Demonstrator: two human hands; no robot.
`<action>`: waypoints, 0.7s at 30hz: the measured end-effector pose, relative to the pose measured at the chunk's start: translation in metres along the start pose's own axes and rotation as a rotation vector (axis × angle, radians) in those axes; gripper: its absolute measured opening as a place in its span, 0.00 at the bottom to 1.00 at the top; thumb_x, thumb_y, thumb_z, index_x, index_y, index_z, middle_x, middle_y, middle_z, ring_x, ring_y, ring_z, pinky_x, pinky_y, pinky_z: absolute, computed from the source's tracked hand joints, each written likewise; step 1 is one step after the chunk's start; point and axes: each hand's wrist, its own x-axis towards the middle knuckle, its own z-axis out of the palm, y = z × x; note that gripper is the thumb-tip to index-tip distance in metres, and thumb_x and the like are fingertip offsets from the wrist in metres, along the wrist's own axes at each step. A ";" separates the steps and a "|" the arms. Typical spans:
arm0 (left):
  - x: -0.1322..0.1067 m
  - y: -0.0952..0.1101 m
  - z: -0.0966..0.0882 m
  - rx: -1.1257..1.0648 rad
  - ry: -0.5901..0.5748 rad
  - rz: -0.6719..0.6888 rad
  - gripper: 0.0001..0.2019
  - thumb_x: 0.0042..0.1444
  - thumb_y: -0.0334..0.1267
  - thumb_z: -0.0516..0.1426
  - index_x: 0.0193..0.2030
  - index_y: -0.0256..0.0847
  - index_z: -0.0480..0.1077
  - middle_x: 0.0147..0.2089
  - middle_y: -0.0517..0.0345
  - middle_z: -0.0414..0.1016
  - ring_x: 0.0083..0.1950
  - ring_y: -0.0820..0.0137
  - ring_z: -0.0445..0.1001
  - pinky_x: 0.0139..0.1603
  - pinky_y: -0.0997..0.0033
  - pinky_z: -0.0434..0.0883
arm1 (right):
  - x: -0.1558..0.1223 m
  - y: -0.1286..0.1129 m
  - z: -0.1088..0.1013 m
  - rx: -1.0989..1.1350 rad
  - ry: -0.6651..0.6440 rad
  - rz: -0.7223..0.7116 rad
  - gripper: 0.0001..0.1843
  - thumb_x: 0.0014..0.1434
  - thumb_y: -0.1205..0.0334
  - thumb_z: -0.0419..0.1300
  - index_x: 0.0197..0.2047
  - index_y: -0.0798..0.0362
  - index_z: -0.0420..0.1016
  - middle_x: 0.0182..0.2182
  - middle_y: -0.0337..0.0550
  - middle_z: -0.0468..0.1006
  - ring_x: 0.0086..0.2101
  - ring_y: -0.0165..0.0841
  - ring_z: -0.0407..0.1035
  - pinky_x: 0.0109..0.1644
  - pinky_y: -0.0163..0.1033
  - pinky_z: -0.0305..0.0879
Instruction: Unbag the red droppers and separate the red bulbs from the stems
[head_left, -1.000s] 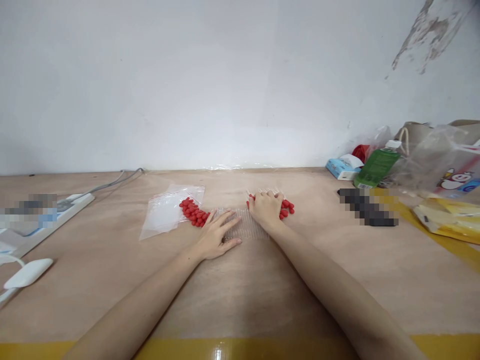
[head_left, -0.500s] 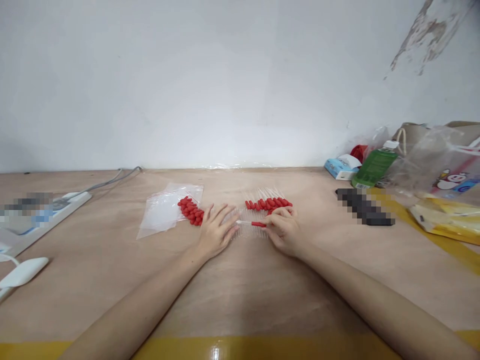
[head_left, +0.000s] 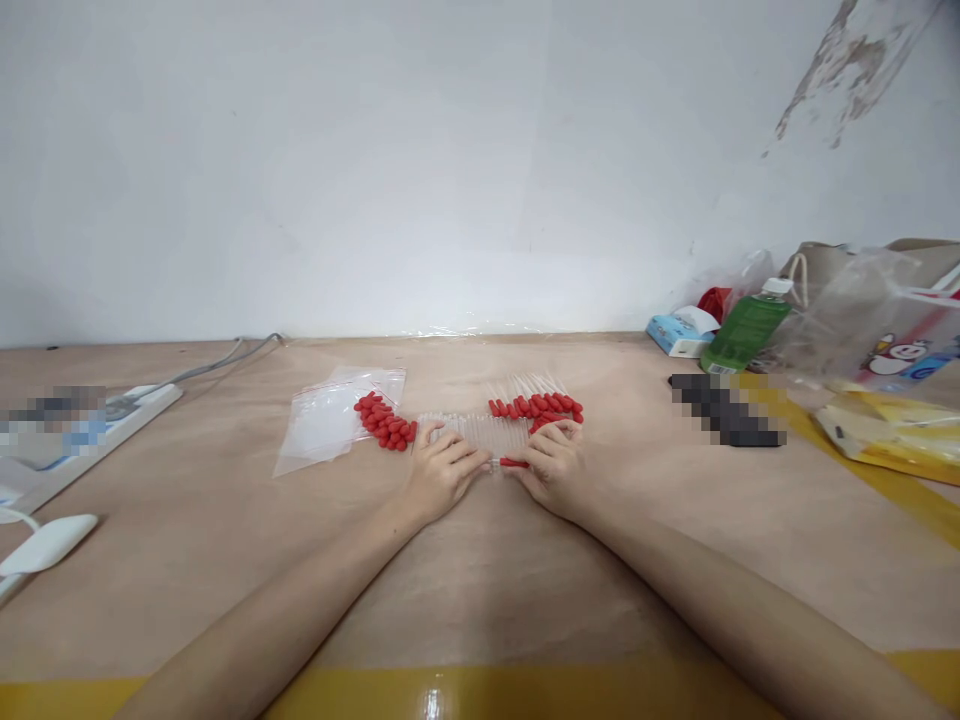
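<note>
A dropper with a clear tube and a red rubber bulb (head_left: pixel 514 462) lies crosswise between my hands. My left hand (head_left: pixel 444 472) is closed on its clear tube, fingertips near the bulb. At the bulb end, my right hand (head_left: pixel 559 465) pinches the red rubber. Just behind my fingers a row of clear tubes (head_left: pixel 491 432) lies side by side on the table. Red bulbs (head_left: pixel 386 422) are heaped beyond my left hand. Past my right hand lie several more droppers (head_left: pixel 536 404), red bulbs toward me and clear stems pointing to the wall.
Clear zip bags (head_left: pixel 322 425) lie left of the heap. A white power strip (head_left: pixel 97 440) is at the far left. To the right are a tissue box (head_left: pixel 679 335), a green bottle (head_left: pixel 746 330), a blurred black object (head_left: pixel 727 412) and a yellow packet (head_left: pixel 889 435).
Both hands have come closer together and slightly toward me. My left fingers, spread before, now close on the tube, and less of it shows between the hands.
</note>
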 end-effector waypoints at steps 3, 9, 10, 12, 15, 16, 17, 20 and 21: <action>0.000 0.003 -0.003 0.012 -0.002 0.003 0.06 0.57 0.35 0.53 0.36 0.44 0.72 0.27 0.63 0.74 0.33 0.72 0.68 0.49 0.57 0.55 | -0.002 0.000 0.000 -0.005 -0.022 -0.037 0.07 0.55 0.57 0.58 0.31 0.49 0.75 0.21 0.36 0.71 0.30 0.29 0.60 0.48 0.44 0.46; -0.006 -0.002 -0.007 -0.007 0.026 -0.021 0.06 0.56 0.34 0.53 0.34 0.43 0.72 0.26 0.63 0.73 0.32 0.71 0.68 0.49 0.56 0.56 | -0.005 0.004 -0.006 0.017 -0.035 -0.023 0.06 0.55 0.60 0.58 0.30 0.48 0.76 0.20 0.35 0.70 0.30 0.29 0.61 0.49 0.46 0.46; -0.009 -0.006 -0.008 -0.011 0.031 -0.043 0.06 0.56 0.33 0.53 0.33 0.43 0.72 0.26 0.62 0.73 0.32 0.71 0.68 0.48 0.57 0.57 | -0.006 0.008 -0.008 0.016 -0.020 0.001 0.06 0.55 0.60 0.58 0.29 0.48 0.75 0.20 0.35 0.70 0.30 0.29 0.61 0.49 0.47 0.47; -0.015 -0.015 -0.008 -0.028 0.051 -0.094 0.06 0.56 0.33 0.53 0.34 0.41 0.72 0.26 0.61 0.72 0.31 0.72 0.67 0.43 0.62 0.61 | -0.009 0.017 -0.011 0.035 0.014 0.074 0.06 0.55 0.61 0.58 0.28 0.48 0.75 0.22 0.36 0.72 0.30 0.30 0.62 0.48 0.47 0.50; -0.022 -0.024 -0.004 -0.104 0.066 -0.163 0.08 0.58 0.32 0.51 0.41 0.40 0.71 0.30 0.58 0.71 0.32 0.72 0.67 0.36 0.70 0.65 | -0.009 0.026 -0.011 0.207 0.047 0.160 0.07 0.57 0.61 0.56 0.36 0.48 0.75 0.28 0.40 0.72 0.32 0.30 0.64 0.43 0.43 0.58; -0.023 -0.026 -0.002 -0.128 0.066 -0.191 0.10 0.58 0.31 0.50 0.44 0.40 0.70 0.32 0.56 0.70 0.33 0.72 0.67 0.36 0.72 0.65 | -0.008 0.028 -0.010 0.274 0.062 0.179 0.09 0.58 0.61 0.54 0.40 0.48 0.74 0.30 0.41 0.71 0.33 0.30 0.65 0.41 0.41 0.61; -0.022 -0.027 0.000 -0.143 0.063 -0.220 0.12 0.58 0.30 0.48 0.47 0.39 0.68 0.34 0.55 0.68 0.35 0.72 0.67 0.36 0.73 0.66 | -0.006 0.029 -0.009 0.323 0.087 0.200 0.11 0.58 0.62 0.53 0.43 0.48 0.73 0.32 0.42 0.70 0.35 0.31 0.65 0.41 0.40 0.62; -0.017 -0.028 0.005 -0.131 0.076 -0.285 0.17 0.58 0.28 0.46 0.53 0.37 0.64 0.38 0.52 0.64 0.36 0.71 0.66 0.37 0.72 0.68 | -0.002 0.033 -0.007 0.337 0.190 0.295 0.15 0.59 0.62 0.50 0.47 0.50 0.71 0.36 0.46 0.66 0.39 0.32 0.65 0.43 0.41 0.64; -0.014 -0.029 0.007 -0.124 0.087 -0.292 0.17 0.58 0.28 0.46 0.53 0.37 0.64 0.38 0.52 0.64 0.36 0.71 0.66 0.36 0.72 0.68 | -0.001 0.036 -0.008 0.318 0.208 0.334 0.15 0.59 0.61 0.49 0.47 0.51 0.71 0.36 0.47 0.66 0.38 0.33 0.65 0.42 0.41 0.64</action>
